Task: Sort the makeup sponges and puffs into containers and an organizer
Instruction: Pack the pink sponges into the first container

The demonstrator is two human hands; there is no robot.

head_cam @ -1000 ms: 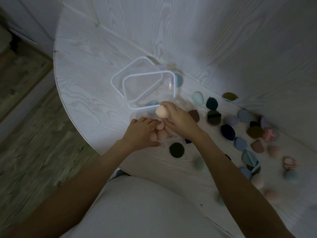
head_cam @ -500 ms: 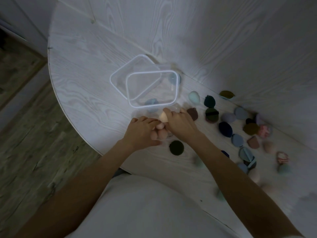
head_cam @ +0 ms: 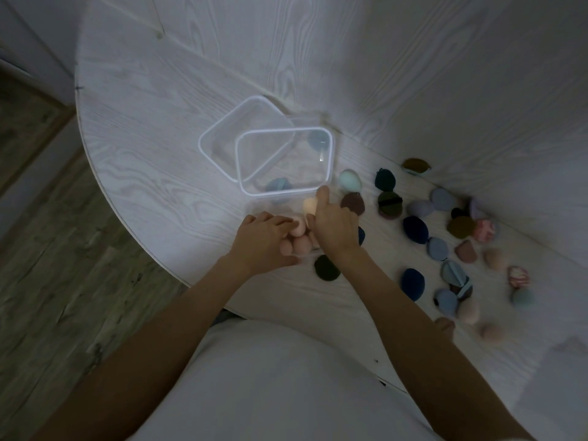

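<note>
2 hands [head_cam: 265,240] [head_cam: 334,227] meet over pink sponges [head_cam: 300,240]; right grip holds a peach sponge [head_cam: 310,205], left cannot tell; clear container [head_cam: 331,160] holds blue puffs [head_cam: 278,186].

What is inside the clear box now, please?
Through the clear box, two blue puffs show, one near, one far. Nothing else shows there.

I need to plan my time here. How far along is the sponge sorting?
Early stage. Done: about two blue puffs appear to sit in the clear container. In hand: the right hand holds a peach sponge near that container's front rim, while the left hand rests by a cluster of pink sponges. Left: most pieces, the scattered puffs and sponges, lie loose on the table. No organizer is visible.
</note>
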